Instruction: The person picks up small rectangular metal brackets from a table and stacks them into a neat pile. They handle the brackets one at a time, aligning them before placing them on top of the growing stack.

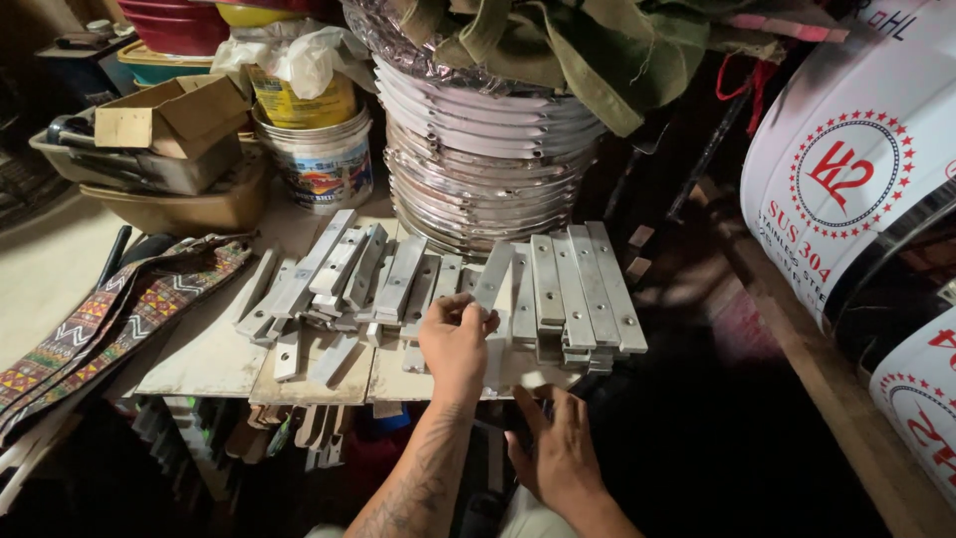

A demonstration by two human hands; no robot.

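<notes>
At nine o'clock we see a woven strap with zigzag patterns in red, yellow and white (pixel 129 309) draped over the edge of the pale wooden bench (pixel 214 354). Behind it, at ten o'clock, sits an open brown cardboard box (pixel 174 112) on a grey plastic tray (pixel 149 169), and just beside that a white paint bucket with a colourful label (pixel 321 164). Across the middle of the bench lie scattered flat grey metal bars with drilled holes (pixel 344 274), some overlapping. Our left hand (pixel 456 339) is closed, pinching the lower end of one flat grey metal bar (pixel 493 276) that tilts up toward twelve o'clock. Behind it rises a tall stack of shiny metal rings (pixel 488 149). Our right hand (pixel 558 448) hangs lower, at six o'clock, fingers spread and empty, near the bench edge. Just right of the held bar lies a neat pile of the same bars (pixel 583 289), and at three o'clock stands a large white steel drum with red markings (pixel 856 169).
</notes>
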